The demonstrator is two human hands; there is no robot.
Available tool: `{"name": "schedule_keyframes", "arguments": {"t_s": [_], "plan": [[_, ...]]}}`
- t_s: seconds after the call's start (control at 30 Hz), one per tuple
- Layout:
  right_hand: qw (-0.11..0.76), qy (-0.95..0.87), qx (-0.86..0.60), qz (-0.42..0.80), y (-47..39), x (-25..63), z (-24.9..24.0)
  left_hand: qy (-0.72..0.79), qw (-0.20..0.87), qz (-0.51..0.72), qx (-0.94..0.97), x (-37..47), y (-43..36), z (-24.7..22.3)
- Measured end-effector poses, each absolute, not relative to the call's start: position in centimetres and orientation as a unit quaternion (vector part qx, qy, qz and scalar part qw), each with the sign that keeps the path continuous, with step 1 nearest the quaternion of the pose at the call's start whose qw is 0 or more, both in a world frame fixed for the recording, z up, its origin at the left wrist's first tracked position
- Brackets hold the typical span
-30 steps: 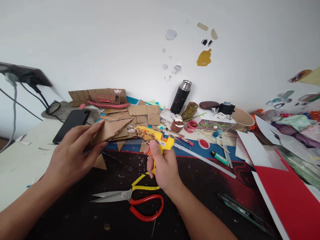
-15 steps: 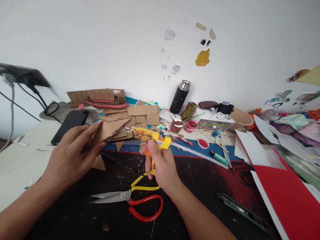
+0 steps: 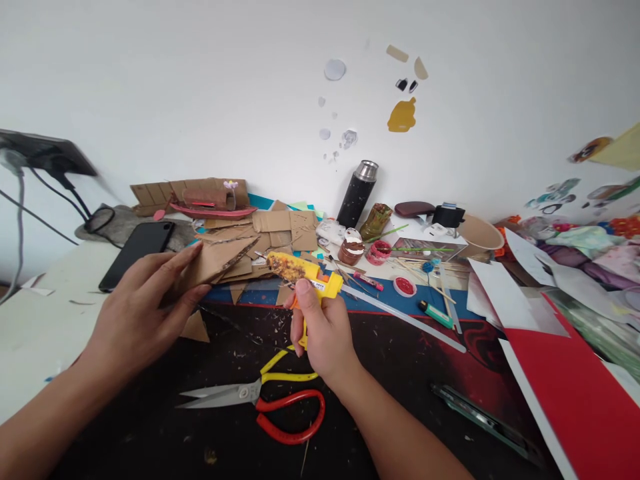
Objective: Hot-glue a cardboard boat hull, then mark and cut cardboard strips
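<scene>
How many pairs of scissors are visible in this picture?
1. The scissors, with one yellow and one red handle, lie on the black mat, nearer the person than the hot glue gun in the right hand. Others may hide under the cardboard scraps.

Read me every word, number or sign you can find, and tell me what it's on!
No words or numbers are clear enough to read.
White label on the yellow glue gun: small dark marks, too small to read.
Scissors: faint marks near the pivot, too small to tell.
Dark green tool: any print is too blurred.
</scene>
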State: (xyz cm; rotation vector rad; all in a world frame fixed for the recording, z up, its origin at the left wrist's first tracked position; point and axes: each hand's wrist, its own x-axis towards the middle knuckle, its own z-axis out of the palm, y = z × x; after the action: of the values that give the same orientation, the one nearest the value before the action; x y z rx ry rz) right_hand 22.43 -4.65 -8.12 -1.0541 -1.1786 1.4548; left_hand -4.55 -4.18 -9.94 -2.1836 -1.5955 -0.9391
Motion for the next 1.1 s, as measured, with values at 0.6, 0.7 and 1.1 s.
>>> {"name": "schedule_keyframes", "arguments": {"t_s": [0.6, 0.7, 1.1], "plan": [[0.473, -0.544, -0.467, 0.512, -4.76, 22.77, -8.72, -0.519, 0.174, -0.323, -0.772, -3.83, -4.55, -9.23], [0.469, -0.549, -0.472, 0.506, -4.82, 22.82, -8.74, -0.520, 0.173, -0.320, -0.773, -3.82, -4.64, -9.10], [0.464, -0.546, -0.480, 0.506, -4.82, 22.74, -8.69, -0.522, 0.182, -0.319, -0.770, -3.76, -4.71, -9.14]]}}
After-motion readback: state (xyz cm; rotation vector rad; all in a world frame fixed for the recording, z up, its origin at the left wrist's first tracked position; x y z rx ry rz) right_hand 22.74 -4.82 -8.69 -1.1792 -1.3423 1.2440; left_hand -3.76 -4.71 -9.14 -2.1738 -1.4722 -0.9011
